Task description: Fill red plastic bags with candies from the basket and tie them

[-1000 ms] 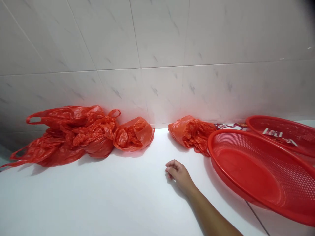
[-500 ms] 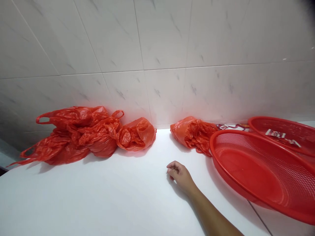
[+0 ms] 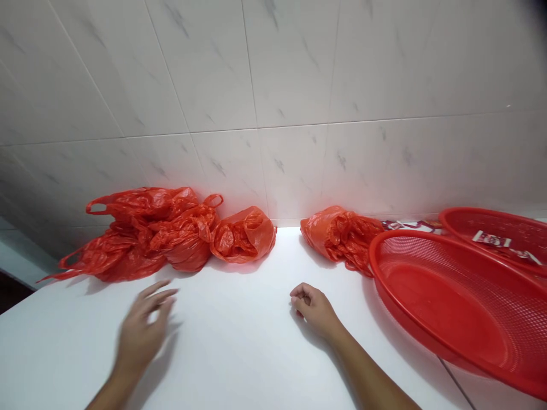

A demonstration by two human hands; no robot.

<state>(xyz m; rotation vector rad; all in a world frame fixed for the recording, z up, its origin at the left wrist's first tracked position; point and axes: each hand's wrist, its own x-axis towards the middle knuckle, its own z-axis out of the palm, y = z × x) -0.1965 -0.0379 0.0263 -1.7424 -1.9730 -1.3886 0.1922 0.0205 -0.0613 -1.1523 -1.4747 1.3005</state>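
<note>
My left hand (image 3: 143, 327) is above the white table (image 3: 222, 364), slightly blurred, its fingers apart and nothing in them. Just beyond it lie several crumpled red plastic bags (image 3: 183, 236), heaped against the wall, some with handle loops sticking out. Beside that heap a rounded red bag (image 3: 243, 234) has its mouth bunched inward. My right hand (image 3: 314, 307) rests on the table with its fingers curled in and no object visible in them. Behind it and to its right, another red plastic bag (image 3: 337, 233) lies on its side with its gathered end toward the baskets. What the bags contain is hidden.
A large red mesh basket (image 3: 444, 307) stands at the right. Another red basket (image 3: 461, 213) behind it holds small wrapped packets (image 3: 491, 239). A printed packet (image 3: 410, 226) lies between basket and wall. A tiled wall (image 3: 294, 165) borders the table's back.
My left hand has come into view from the lower left, over the table. My right hand stays where it was. The view has shifted slightly; bags and baskets keep their places.
</note>
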